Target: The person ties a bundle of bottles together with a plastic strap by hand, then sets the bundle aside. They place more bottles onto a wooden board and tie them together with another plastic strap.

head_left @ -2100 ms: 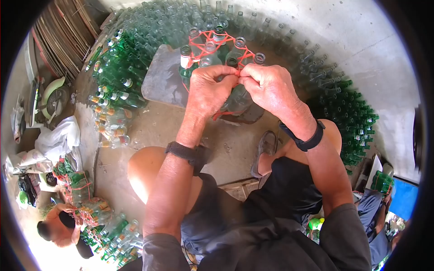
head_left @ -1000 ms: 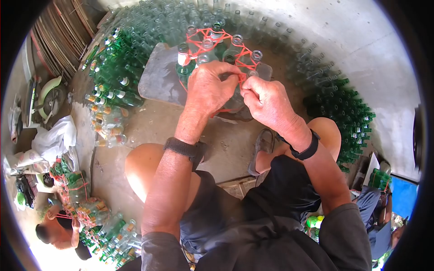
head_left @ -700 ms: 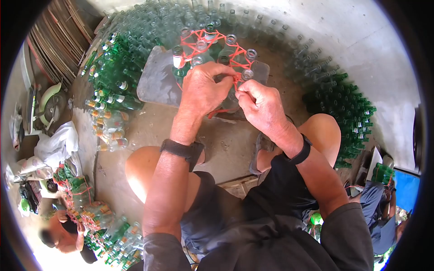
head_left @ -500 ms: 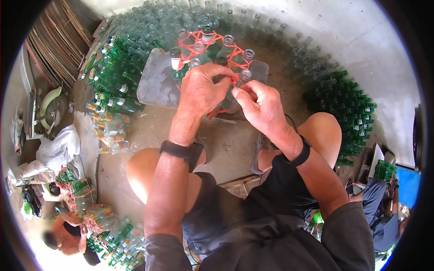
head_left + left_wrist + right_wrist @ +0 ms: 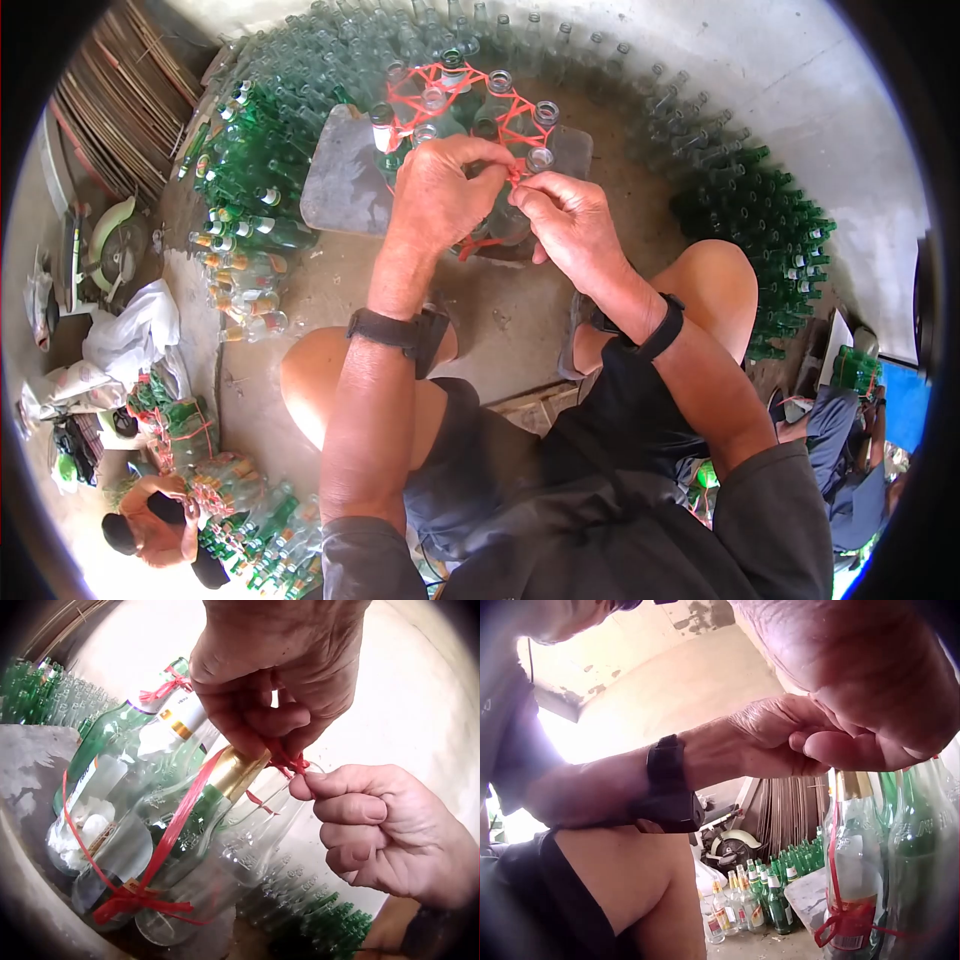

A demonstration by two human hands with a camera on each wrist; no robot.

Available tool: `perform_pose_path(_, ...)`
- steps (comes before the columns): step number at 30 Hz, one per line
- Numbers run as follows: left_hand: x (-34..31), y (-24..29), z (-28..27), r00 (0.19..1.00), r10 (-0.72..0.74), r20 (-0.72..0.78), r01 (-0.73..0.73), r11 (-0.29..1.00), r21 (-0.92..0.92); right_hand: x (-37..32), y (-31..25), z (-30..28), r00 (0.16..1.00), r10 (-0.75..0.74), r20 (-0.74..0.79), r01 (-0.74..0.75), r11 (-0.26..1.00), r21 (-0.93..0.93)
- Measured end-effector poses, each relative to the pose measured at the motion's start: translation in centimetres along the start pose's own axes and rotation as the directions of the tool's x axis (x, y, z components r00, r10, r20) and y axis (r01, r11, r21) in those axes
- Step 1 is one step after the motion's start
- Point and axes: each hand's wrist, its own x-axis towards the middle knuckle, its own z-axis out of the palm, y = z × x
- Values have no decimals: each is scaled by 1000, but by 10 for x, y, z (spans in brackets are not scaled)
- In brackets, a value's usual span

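A bundle of upright glass bottles [image 5: 497,105], green and colourless, stands in front of me on a grey slab [image 5: 345,185]. Red plastic string [image 5: 520,125] zigzags between the bottle necks. Over the near side of the bundle, my left hand [image 5: 445,195] pinches the knotted string between thumb and forefinger. My right hand [image 5: 572,215] pinches a string end right beside it, its fingertips almost meeting the left's. The left wrist view shows this knot [image 5: 289,761] beside a gold-foiled bottle neck [image 5: 238,774]. Lower down, another red string band [image 5: 139,898] circles the bottles.
Massed loose bottles curve around the bundle, with green ones [image 5: 255,195] at left and more green ones [image 5: 760,250] at right. Another person [image 5: 155,520] sits at lower left beside tied bottles. White sacks [image 5: 130,335] and stacked boards [image 5: 130,105] lie along the left.
My right hand has drawn down and away from the left with the string, then come back near the knot. The left hand keeps its pinch. The whole view has shifted slightly.
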Motion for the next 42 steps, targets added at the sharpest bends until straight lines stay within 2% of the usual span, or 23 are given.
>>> perform_pose_path(6,1,-1,-1,1000,0,12,0,1000,15,-1,-2,-2,1000,1,14,-1,1000,-4)
perform_pose_path(8,1,-2,-1,1000,4,15,-4,1000,20,-1,-6,-2,995,103,5,-103,995,18)
perform_pose_path(9,1,0,-2,1000,3,14,-3,1000,21,-2,-9,-1,995,103,6,-103,994,18)
perform_pose_path(12,1,2,-2,999,-42,23,42,999,11,-4,-8,0,994,83,-69,-84,996,-17)
perform_pose_path(13,2,1,-2,999,-30,25,30,1000,9,-1,1,-1,985,-127,-116,110,983,-144)
perform_pose_path(14,2,1,-2,999,-17,28,17,1000,7,2,6,-3,932,-337,-134,291,916,-276)
perform_pose_path(15,3,0,-2,1000,-18,26,17,1000,7,3,7,-6,932,-337,-133,292,916,-276)
perform_pose_path(17,3,-1,-1,999,17,31,-17,1000,-1,5,8,-9,792,-601,-111,420,667,-615)
perform_pose_path(21,2,3,-2,1000,-6,13,5,1000,19,2,-7,-2,798,-594,-100,424,672,-608)
perform_pose_path(23,1,4,-2,1000,-19,12,18,1000,19,7,-5,-1,707,-706,-41,494,534,-686)
perform_pose_path(26,2,4,-3,1000,8,4,-8,1000,30,14,3,0,691,-723,1,515,491,-703)
perform_pose_path(36,1,3,-4,999,18,34,-20,998,62,4,24,4,725,-687,58,560,538,-630)
perform_pose_path(38,1,3,-5,999,5,38,-7,998,58,3,27,5,756,-654,11,548,624,-558)
perform_pose_path(39,2,1,-4,999,7,39,-9,998,58,2,26,5,755,-655,10,548,623,-558)
perform_pose_path(41,3,-4,-1,999,35,-5,-34,999,24,-2,22,5,807,-590,-43,493,711,-502)
perform_pose_path(42,3,-4,-2,999,37,-4,-37,999,24,-5,18,6,805,-591,-44,494,710,-503)
